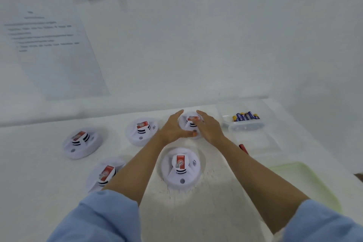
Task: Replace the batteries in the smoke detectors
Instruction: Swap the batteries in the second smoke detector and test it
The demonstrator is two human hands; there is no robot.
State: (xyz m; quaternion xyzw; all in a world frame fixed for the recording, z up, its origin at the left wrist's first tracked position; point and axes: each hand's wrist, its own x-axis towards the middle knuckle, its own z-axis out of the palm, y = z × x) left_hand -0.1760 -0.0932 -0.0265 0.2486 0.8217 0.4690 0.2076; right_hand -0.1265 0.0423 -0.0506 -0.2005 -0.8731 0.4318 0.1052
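The far smoke detector (189,124) sits near the back edge of the white tabletop (196,214). It is a round white unit with a red label on its raised centre, and both hands are closed round it. The left hand (172,127) cups its left rim, fingers reaching up the far side and thumb lying along the near edge. The right hand (209,128) wraps the right rim, with its fingers over the top just beside the label. I cannot tell whether the unit is lifted or rests on the surface. The nearest smoke detector (180,167) lies face up between the two forearms, well apart from the held one. A second smoke detector (141,128) lies just left of the left hand. The leftmost smoke detector (82,142) is farther out on that side. The front-left smoke detector (104,173) is partly hidden behind the left forearm. All four show the same red label and dark vent slits. To the right of the right hand stands a clear plastic container (245,126) holding several blue-and-gold batteries (246,117) lying side by side. A small red object (243,148) shows from behind the right forearm, too hidden to identify. A pale green tray (306,182) lies at the right edge. Light blue sleeves (102,218) cover both upper arms. On the wall (196,45) behind, at the left, hangs a printed sheet (43,45) whose text is blurred.
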